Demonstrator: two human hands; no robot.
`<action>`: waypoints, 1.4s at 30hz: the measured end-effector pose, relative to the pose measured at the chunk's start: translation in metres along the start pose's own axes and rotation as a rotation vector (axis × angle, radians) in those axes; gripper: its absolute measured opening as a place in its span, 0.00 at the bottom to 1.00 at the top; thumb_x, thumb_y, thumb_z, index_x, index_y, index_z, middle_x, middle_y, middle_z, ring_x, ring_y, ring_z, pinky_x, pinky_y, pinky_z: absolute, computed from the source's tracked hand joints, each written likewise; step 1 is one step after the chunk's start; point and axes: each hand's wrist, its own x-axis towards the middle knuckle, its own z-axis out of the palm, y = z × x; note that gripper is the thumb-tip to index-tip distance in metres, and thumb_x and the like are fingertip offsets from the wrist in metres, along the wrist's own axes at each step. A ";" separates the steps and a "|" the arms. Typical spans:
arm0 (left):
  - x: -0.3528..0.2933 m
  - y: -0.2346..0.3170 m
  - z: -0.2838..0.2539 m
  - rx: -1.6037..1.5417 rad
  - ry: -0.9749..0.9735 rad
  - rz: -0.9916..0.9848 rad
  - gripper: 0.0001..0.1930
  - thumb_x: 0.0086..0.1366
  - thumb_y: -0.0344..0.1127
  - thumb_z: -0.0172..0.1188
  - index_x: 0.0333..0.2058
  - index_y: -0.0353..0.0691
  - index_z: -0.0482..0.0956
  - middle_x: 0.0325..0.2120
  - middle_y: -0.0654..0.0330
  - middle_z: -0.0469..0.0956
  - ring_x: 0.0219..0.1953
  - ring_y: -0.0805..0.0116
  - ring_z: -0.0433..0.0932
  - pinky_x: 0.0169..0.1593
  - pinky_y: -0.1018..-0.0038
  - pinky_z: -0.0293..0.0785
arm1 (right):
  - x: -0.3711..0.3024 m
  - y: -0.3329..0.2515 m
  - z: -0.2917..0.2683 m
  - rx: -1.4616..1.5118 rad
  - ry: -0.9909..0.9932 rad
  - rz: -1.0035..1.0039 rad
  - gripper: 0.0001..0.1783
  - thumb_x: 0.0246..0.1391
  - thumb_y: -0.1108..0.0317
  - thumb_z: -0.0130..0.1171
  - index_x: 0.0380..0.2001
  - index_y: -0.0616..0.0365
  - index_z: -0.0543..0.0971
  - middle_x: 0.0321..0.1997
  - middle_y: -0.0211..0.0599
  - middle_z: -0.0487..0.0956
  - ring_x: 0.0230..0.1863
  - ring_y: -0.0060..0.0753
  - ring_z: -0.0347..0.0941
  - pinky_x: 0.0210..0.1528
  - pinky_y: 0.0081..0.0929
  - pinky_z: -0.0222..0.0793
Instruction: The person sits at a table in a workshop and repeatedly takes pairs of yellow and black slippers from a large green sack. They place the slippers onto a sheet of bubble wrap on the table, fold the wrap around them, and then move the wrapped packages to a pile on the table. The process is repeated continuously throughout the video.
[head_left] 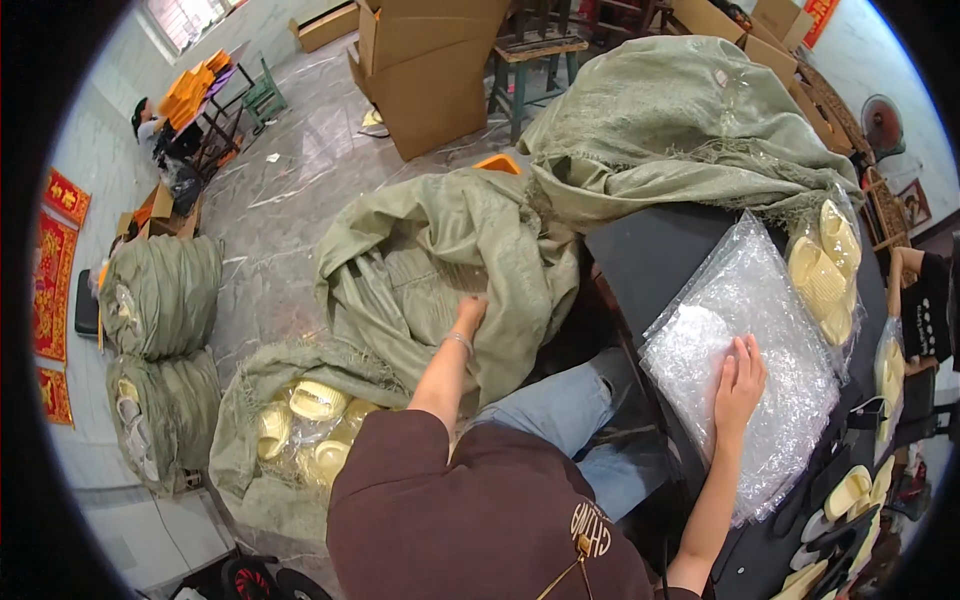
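Note:
My left hand (472, 311) reaches into the mouth of a green woven sack (400, 215), its fingers closed at the cloth. Folds of the sack bulge up around it. My right hand (740, 385) lies flat, fingers stretched out, on a stack of clear plastic bags (690, 340) on the dark table (640, 245). Just beyond the bags, a pair of pale yellow slippers (825, 270) sits in clear plastic. To the left, another open green sack (245, 400) holds several yellow slippers (318, 400), some in clear wrap.
A large green sack (680, 110) slumps at the table's far end. Two full sacks (160, 300) are stacked at the left wall. Loose slippers (850, 490) lie at the table's near right. Cardboard boxes (430, 80) stand behind. One person (925, 305) is at the right, another (150, 125) far left.

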 end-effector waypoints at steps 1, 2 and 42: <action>0.004 -0.003 0.016 0.004 -0.152 0.016 0.20 0.57 0.34 0.56 0.48 0.32 0.73 0.50 0.47 0.73 0.56 0.52 0.68 0.57 0.64 0.62 | -0.001 0.002 0.003 -0.004 0.008 0.006 0.17 0.59 0.68 0.48 0.51 0.58 0.74 0.60 0.44 0.69 0.59 0.46 0.62 0.62 0.38 0.55; -0.002 0.006 0.035 -0.024 -0.246 0.080 0.21 0.58 0.35 0.56 0.48 0.32 0.73 0.50 0.47 0.73 0.56 0.52 0.68 0.58 0.64 0.62 | -0.004 0.003 0.004 -0.012 0.012 0.016 0.17 0.59 0.68 0.48 0.51 0.58 0.74 0.60 0.44 0.69 0.59 0.46 0.63 0.62 0.38 0.55; 0.040 0.108 0.059 -1.382 -0.402 -0.053 0.22 0.59 0.37 0.56 0.49 0.31 0.71 0.48 0.46 0.73 0.49 0.51 0.73 0.49 0.56 0.71 | 0.003 -0.008 -0.006 0.047 -0.021 0.123 0.19 0.53 0.68 0.52 0.49 0.56 0.74 0.60 0.42 0.68 0.59 0.47 0.62 0.62 0.41 0.53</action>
